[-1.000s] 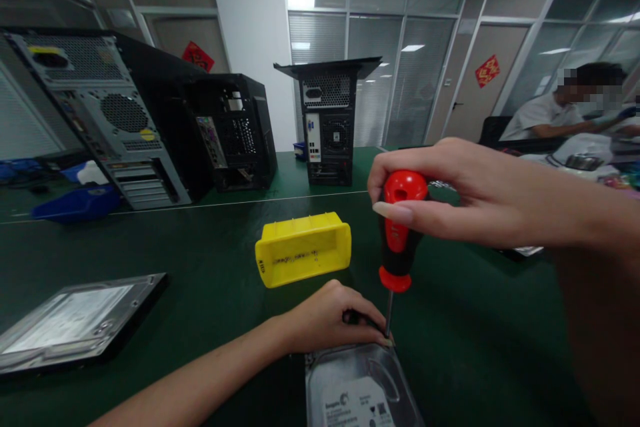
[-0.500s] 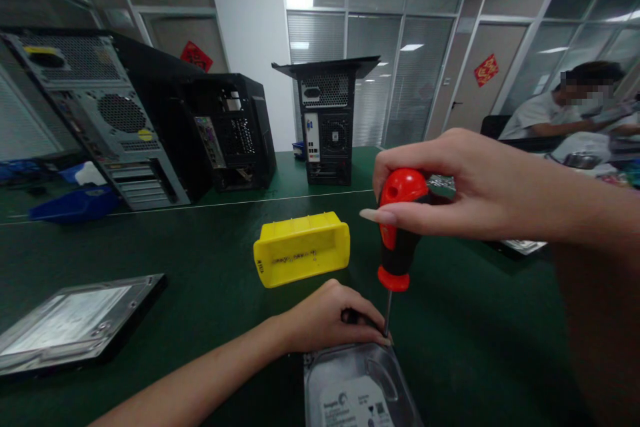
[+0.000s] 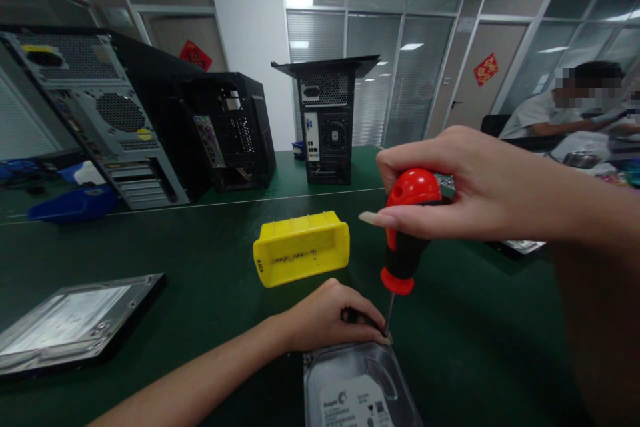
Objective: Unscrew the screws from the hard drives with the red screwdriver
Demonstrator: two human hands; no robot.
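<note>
A silver hard drive [image 3: 357, 373] with a white label lies at the bottom of the view. My left hand [image 3: 330, 317] is closed at its far edge, thumb and fingertips pressed together by the far right corner. Whether a small screw is between them is hidden. My right hand [image 3: 460, 187] wraps around the red and black handle of a screwdriver [image 3: 398, 280]. The screwdriver points down, leaning slightly right at the top. Its shaft tip meets the drive's corner beside my left fingertips.
Beyond my hands, a yellow bin [image 3: 303, 250] rests on its side on the green table [image 3: 210, 247]. Another hard drive [image 3: 75, 320] lies at left. Computer cases [image 3: 327, 127] stand at the back, with a blue bin [image 3: 75, 203] at far left. A person [image 3: 550, 110] sits at right.
The screwdriver handle has tipped a little to the right in my right hand, its tip staying at the drive's corner. My left hand and the drive look still.
</note>
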